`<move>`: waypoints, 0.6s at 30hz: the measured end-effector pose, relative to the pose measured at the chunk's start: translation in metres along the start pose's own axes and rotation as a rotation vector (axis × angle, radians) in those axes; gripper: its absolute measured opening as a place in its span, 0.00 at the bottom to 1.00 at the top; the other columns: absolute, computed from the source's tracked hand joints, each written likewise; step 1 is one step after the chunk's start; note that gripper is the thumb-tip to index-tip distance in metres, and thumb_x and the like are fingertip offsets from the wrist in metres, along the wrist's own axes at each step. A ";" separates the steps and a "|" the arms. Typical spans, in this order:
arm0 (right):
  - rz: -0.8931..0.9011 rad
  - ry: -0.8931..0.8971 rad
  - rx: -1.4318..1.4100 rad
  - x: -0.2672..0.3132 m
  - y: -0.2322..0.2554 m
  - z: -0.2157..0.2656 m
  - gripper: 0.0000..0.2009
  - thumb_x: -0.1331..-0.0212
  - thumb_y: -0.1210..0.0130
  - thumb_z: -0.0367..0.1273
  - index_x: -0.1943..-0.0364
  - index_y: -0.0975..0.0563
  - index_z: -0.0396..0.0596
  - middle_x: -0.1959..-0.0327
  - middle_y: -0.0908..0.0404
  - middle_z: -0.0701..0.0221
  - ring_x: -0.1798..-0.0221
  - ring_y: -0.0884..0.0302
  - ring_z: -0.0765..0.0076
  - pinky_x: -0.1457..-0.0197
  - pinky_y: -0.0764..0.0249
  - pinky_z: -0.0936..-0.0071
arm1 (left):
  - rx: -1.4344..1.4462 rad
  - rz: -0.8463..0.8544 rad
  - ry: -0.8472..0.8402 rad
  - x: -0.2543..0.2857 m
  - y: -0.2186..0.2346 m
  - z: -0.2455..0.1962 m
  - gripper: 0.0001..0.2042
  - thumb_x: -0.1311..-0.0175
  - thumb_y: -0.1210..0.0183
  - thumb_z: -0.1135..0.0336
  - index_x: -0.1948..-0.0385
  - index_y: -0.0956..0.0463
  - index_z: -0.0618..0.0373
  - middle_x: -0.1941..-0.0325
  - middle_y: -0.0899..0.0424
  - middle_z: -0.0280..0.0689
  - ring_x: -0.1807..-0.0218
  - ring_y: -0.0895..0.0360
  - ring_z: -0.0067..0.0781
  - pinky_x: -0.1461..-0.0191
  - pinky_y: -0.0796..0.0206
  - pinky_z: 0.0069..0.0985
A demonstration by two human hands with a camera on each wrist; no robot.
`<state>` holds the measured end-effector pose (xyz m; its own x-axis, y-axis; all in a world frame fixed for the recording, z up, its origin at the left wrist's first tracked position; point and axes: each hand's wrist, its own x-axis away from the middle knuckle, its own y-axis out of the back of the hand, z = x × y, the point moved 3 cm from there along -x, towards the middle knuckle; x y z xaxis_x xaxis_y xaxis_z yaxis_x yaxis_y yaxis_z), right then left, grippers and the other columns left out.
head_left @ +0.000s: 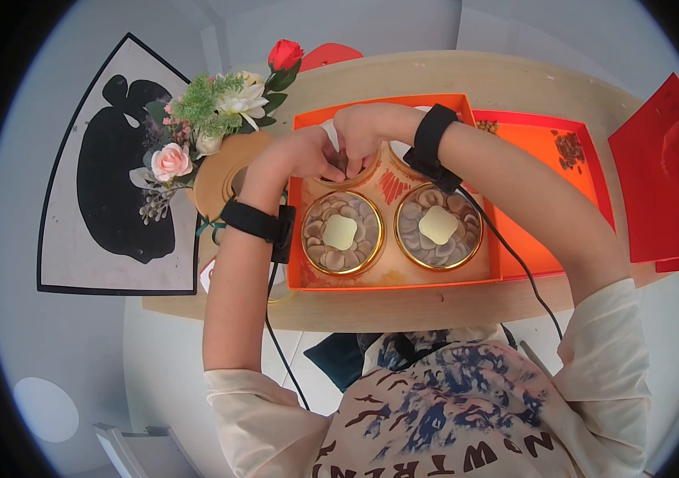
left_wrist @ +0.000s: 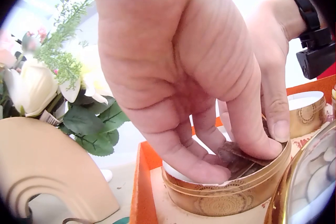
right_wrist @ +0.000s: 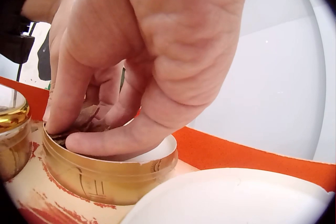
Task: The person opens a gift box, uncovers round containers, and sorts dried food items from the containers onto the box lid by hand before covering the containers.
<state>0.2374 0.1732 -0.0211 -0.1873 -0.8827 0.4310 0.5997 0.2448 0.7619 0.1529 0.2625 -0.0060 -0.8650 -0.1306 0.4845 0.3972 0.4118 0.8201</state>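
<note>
Left hand point(left_wrist: 176, 61) and right hand point(right_wrist: 178, 50), close together, are pinching brown slices point(left_wrist: 231, 155) that are lying directly between their fingertips inside the round tin point(left_wrist: 220, 203), toward its body-side rim, neither hand nearer.

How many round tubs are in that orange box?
4: near-left tub, near-right tub, far-left tub and far-right tub. The far two are partly hidden from the head camera.
</note>
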 end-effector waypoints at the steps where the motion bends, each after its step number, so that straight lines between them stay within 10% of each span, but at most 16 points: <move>1: 0.005 0.000 -0.005 0.000 0.000 0.000 0.16 0.58 0.23 0.35 0.66 0.12 0.39 0.70 0.11 0.67 0.68 0.12 0.73 0.63 0.19 0.76 | 0.000 0.000 0.000 0.000 0.000 0.000 0.22 0.53 0.25 0.59 0.59 0.15 0.65 0.63 0.11 0.44 0.60 0.14 0.40 0.53 0.26 0.31; 18: 0.014 0.022 -0.098 0.004 0.001 -0.003 0.16 0.55 0.24 0.33 0.63 0.13 0.37 0.67 0.11 0.65 0.67 0.12 0.72 0.63 0.18 0.77 | -0.020 -0.004 -0.021 -0.003 -0.001 0.004 0.23 0.50 0.25 0.56 0.58 0.15 0.65 0.66 0.12 0.42 0.63 0.17 0.34 0.56 0.27 0.29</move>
<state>0.2394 0.1686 -0.0201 -0.1621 -0.8883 0.4296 0.6756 0.2174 0.7044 0.1534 0.2658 -0.0095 -0.8727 -0.1130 0.4750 0.3998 0.3932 0.8280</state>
